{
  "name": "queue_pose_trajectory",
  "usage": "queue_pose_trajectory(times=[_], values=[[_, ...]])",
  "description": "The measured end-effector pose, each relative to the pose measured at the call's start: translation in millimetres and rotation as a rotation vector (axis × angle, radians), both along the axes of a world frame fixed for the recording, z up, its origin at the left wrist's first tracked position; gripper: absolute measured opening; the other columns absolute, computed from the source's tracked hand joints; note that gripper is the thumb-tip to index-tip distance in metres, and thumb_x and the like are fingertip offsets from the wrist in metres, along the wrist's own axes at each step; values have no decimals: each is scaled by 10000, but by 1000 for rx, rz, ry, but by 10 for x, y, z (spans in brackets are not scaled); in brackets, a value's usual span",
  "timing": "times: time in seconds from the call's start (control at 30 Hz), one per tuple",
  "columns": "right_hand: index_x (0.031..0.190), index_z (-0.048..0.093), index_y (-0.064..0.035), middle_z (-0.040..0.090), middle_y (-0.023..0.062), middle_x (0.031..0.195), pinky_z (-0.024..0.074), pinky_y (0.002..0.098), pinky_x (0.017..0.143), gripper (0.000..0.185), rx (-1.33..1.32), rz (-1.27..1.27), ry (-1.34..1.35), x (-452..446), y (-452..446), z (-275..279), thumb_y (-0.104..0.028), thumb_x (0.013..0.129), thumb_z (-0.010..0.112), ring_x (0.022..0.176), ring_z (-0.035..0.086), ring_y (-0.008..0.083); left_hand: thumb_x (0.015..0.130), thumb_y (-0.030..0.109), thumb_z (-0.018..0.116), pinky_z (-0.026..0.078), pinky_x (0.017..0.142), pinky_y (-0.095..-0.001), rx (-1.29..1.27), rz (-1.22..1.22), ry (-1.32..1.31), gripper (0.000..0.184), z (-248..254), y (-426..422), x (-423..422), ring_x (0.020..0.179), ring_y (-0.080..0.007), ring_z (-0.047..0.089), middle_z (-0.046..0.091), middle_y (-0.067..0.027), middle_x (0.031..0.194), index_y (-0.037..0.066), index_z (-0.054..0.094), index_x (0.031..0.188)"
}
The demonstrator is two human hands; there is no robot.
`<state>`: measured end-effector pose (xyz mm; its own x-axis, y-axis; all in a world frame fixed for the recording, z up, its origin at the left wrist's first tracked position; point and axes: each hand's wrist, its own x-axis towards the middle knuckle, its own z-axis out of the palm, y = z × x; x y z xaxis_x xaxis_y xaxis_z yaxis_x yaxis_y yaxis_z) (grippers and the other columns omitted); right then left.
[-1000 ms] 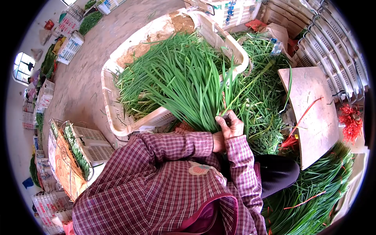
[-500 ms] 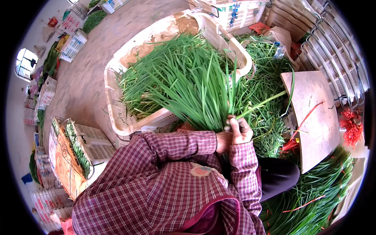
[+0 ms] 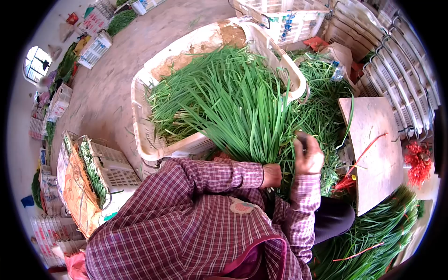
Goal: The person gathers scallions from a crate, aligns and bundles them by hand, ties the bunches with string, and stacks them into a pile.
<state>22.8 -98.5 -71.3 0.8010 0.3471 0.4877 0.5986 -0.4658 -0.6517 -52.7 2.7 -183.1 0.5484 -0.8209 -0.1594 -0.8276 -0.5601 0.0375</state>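
My left hand (image 3: pixel 271 176) is closed around the lower end of a bunch of garlic chives (image 3: pixel 254 121); its fingers are mostly hidden. The long flat leaves fan up and away over the near rim of a white plastic crate (image 3: pixel 142 140). More chives (image 3: pixel 186 84) lie loose inside that crate. Just right of the bunch, my right hand (image 3: pixel 309 156) is raised with thumb and forefinger apart, and nothing shows between them. Below and beyond it spreads a heap of loose green leaves (image 3: pixel 322 107).
A board (image 3: pixel 373 154) leans at the right, with red ties (image 3: pixel 344 183) beside it and a red bundle (image 3: pixel 416 161) hanging behind. Tied chives (image 3: pixel 373 238) lie at lower right. Stacked crates (image 3: pixel 396 70) stand at far right; a filled crate (image 3: pixel 114 168) is at left.
The thick pale green stalk in my right hand is gone from its fingers. That hand has moved right and away from the bunch, and its fingers have parted. My left hand keeps its hold.
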Motion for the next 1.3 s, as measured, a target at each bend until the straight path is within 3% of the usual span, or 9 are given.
queue_pose_trajectory(times=[0.03,0.2,0.33,0.43,0.73,0.83,0.97,1.07,1.3], values=[[961,667,-120,684,70,810,557,286,539,136,24,65,-44,-67,204,88,-192,850,640,609,653,183,650,168,665,533,609,-365,76,22,-3,53,-141,-52,4,719,-173,655,663,-5,716,152,697,689],[943,666,-163,633,12,868,529,272,550,155,-141,218,-129,-55,897,233,-150,788,673,706,586,164,658,184,651,522,630,-371,2,19,-20,72,-219,-114,56,738,-181,645,659,-13,745,152,688,711],[1067,640,-233,535,2,1182,435,394,928,426,-337,330,-134,173,1110,269,-206,662,767,1106,485,235,665,198,641,513,647,-376,-61,-4,-30,88,-277,-68,26,753,-187,638,656,-20,768,152,680,728],[969,667,-218,504,-7,1224,370,444,980,399,-463,344,-61,309,1128,208,-264,593,794,1204,415,254,670,208,633,507,659,-380,-95,-18,-39,100,-313,-23,7,765,-192,632,653,-25,785,152,675,741],[707,686,-126,635,-13,1019,402,407,933,103,-277,377,-153,409,1024,2,-176,634,738,1105,503,227,685,238,609,488,697,-390,-152,-53,-75,138,-398,8,-52,799,-206,616,646,-41,836,152,658,781],[731,690,-124,652,-5,893,431,382,892,109,-181,373,-284,420,985,-11,-170,641,731,968,563,233,690,248,602,482,710,-394,-175,-54,-58,151,-377,40,-86,811,-211,610,643,-46,853,152,653,794],[745,691,-144,641,-16,799,453,352,823,126,-218,270,-427,486,923,77,-215,652,737,820,582,202,615,217,588,436,570,-372,-165,-4,-193,94,-382,-17,-131,642,-196,590,576,5,587,172,610,535],[762,691,-154,640,-18,800,455,337,796,110,-220,179,-469,586,877,131,-229,692,730,818,582,184,608,218,583,420,532,-371,-269,-18,-234,118,-339,5,-150,587,-200,577,551,-10,535,173,595,499],[997,674,-212,639,38,793,536,342,637,210,-122,305,-115,390,897,375,-313,814,666,707,640,226,617,212,584,431,527,-370,-207,-35,-208,100,-344,3,-135,577,-206,564,559,-12,561,179,609,527]])
